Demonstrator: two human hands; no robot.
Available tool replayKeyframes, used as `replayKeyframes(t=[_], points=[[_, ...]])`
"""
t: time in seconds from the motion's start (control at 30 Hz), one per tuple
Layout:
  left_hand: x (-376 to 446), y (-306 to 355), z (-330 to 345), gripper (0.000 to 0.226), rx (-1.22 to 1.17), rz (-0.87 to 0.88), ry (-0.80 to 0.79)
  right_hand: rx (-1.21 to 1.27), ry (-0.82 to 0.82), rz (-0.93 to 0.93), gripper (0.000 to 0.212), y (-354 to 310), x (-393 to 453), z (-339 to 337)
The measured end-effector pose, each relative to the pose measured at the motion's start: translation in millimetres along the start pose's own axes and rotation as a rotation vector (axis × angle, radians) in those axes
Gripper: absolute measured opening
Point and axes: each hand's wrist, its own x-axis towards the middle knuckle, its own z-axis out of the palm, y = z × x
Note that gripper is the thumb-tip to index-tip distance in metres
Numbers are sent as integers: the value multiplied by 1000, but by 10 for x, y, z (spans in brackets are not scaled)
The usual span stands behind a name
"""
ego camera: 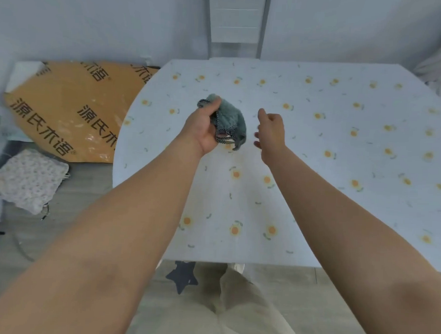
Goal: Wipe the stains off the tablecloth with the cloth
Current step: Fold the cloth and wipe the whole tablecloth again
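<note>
Cloth (229, 121), soft, light and limp, is held bunched in the left hand (203, 127) above the tablecloth's (316, 150) left-centre. Right hand (271, 130) hovers beside it, loosely curled, empty. A full-palm hold is advised.

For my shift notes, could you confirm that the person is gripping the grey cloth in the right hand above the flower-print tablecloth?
Not quite: the head view shows the left hand gripping the grey cloth above the flower-print tablecloth. The right hand is beside it, holding nothing.
</note>
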Motion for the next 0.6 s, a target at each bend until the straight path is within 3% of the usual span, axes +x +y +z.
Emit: replayKeyframes(t=[0.1, 0.17, 0.23, 0.3, 0.37, 0.4, 0.47, 0.53, 0.6], points=[[216, 36, 96, 41, -2, -48, 57, 309, -363, 173, 64, -138, 71, 131], [306, 82, 111, 38, 20, -83, 78, 438, -456, 196, 53, -182, 171, 202], [426, 135, 65, 32, 116, -78, 125, 460, -379, 185, 36, -159, 336, 303], [622, 190, -52, 27, 343, 0, 269, 359, -234, 150, 21, -164, 491, 429], [788, 232, -166, 42, 621, 105, 420, 226, -111, 88, 6, -185, 631, 505], [864, 257, -211, 53, 729, 168, 415, 143, -75, 47, 8, -213, 688, 523], [1011, 325, -254, 63, 776, 187, 217, 17, -140, -5, 11, -300, 816, 578], [1114, 396, -249, 49, 650, 27, 34, 33, -288, 33, 17, -375, 906, 656], [1262, 473, -220, 32, 552, -47, 38, 40, -247, 29, 22, -448, 1044, 788]])
